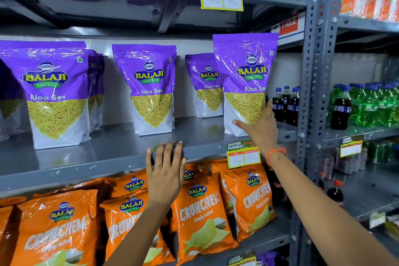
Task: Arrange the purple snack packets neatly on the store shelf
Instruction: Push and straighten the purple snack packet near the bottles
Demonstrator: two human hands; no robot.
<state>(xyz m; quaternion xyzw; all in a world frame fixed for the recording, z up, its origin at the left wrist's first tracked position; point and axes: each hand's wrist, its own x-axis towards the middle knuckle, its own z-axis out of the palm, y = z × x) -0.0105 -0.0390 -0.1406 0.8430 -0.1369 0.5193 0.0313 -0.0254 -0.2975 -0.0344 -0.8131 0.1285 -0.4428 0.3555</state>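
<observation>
Several purple Aloo Sev packets stand upright on the grey middle shelf (112, 153). The rightmost packet (245, 75) stands at the shelf's front right, and my right hand (262, 127) grips its lower right corner. Behind it to the left stands a smaller-looking packet (204, 84). Another packet (152, 88) stands mid-shelf, and a large one (51, 92) stands at the left with more packets stacked behind it. My left hand (165, 170) is open, fingers spread, hovering in front of the shelf's front edge and holding nothing.
Orange Crunchem chip bags (200, 211) fill the shelf below. Dark cola bottles (285, 103) stand right of the held packet. Price tags (243, 154) hang on the shelf edges. A perforated grey upright (313, 92) separates a neighbouring rack holding green and dark bottles (367, 103).
</observation>
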